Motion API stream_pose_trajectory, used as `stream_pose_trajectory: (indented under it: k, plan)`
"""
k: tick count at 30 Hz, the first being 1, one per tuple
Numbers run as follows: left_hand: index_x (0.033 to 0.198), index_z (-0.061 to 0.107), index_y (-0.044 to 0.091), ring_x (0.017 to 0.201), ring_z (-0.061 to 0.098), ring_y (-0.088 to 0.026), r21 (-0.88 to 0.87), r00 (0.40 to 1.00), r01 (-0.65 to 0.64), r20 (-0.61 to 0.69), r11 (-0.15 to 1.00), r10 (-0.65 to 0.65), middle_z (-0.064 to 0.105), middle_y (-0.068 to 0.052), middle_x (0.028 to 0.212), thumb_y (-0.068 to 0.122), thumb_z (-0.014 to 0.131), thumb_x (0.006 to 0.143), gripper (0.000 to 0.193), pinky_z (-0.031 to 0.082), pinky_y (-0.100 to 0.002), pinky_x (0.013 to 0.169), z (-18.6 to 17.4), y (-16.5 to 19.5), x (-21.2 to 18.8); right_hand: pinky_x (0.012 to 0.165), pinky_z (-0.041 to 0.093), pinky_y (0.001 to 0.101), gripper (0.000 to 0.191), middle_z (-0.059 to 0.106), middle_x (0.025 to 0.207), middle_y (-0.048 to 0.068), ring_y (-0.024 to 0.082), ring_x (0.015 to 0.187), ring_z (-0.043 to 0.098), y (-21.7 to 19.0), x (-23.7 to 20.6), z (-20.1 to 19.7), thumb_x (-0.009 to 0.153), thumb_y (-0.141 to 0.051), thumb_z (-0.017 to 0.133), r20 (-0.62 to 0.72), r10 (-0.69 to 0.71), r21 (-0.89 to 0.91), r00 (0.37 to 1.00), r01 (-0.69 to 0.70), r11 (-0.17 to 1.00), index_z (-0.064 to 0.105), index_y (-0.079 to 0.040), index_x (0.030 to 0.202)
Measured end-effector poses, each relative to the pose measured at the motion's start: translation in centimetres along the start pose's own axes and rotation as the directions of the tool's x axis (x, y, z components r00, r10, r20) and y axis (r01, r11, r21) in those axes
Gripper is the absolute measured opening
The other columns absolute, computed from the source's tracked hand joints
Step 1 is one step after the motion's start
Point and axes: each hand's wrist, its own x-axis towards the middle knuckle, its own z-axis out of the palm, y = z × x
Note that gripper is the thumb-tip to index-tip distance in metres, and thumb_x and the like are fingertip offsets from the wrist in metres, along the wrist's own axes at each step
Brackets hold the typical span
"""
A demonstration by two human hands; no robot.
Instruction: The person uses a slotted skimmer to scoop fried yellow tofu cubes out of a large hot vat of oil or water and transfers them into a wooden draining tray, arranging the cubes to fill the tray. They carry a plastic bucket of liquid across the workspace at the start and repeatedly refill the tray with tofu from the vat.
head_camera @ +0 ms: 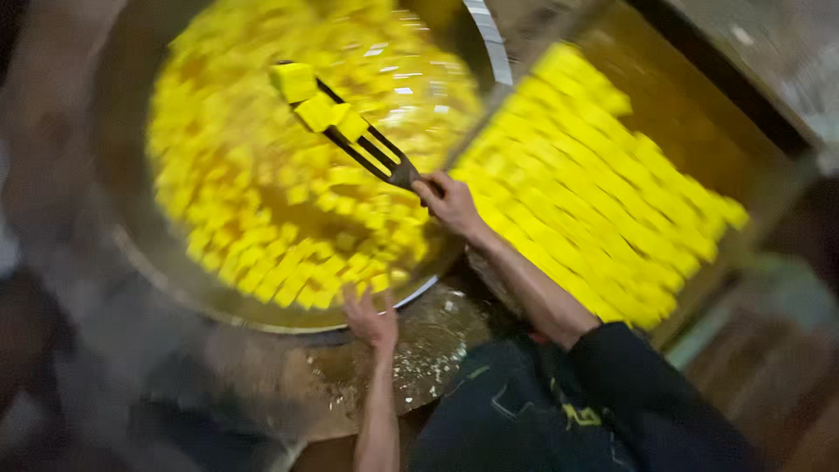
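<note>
Gripping dark slotted metal spatula (363,140) by handle, right hand (447,201) held three soft, probably fragile yellow cubes (316,100) over wide round metal pan (131,253); left hand (371,316) rested flat on rim.

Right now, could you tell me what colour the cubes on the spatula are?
Yellow cubes, in the head view.

One head-worn camera looks steeply down, close over the wide pan (131,253) and the tray (769,210) beside it.
</note>
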Motion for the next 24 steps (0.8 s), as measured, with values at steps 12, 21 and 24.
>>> stream_pose_trajectory:
  k: [12,21,24]
  plan:
    - [0.119,0.068,-0.001,0.129,0.052,-0.042,-0.113,0.99,-0.138,-0.052,0.984,0.133,0.057,-0.025,0.135,0.016,0.071,0.095,0.03,0.041,-0.053,0.11,0.9,4.9,-2.3,0.063,0.053,0.0365,0.041,0.073,0.082,0.008,0.021,0.07,0.069,12.1,-17.9,-43.3,0.101,-0.048,0.07,-0.362,0.162,-0.496,0.918,-0.337,0.801,0.075,-0.011,0.116]
    - [0.118,0.067,0.0,0.124,0.057,-0.039,-0.327,0.92,-0.389,-0.087,0.861,0.382,0.062,-0.02,0.128,0.007,0.071,0.092,0.028,0.045,-0.049,0.11,7.7,21.6,1.1,0.07,0.056,0.046,0.05,0.074,0.091,0.012,0.031,0.079,0.072,15.7,-15.6,-51.4,0.1,-0.059,0.064,-0.226,0.135,-0.788,0.965,-0.262,0.557,0.074,-0.012,0.113]
    - [0.121,0.066,0.0,0.121,0.059,-0.04,-0.419,0.88,-0.462,-0.108,0.782,0.462,0.064,-0.021,0.126,0.007,0.071,0.091,0.032,0.047,-0.047,0.107,10.9,29.0,3.0,0.061,0.058,0.0429,0.042,0.071,0.089,0.011,0.03,0.073,0.071,15.9,-15.3,-50.7,0.108,-0.053,0.059,-0.207,0.233,-0.794,0.95,-0.302,0.528,0.068,-0.011,0.108]
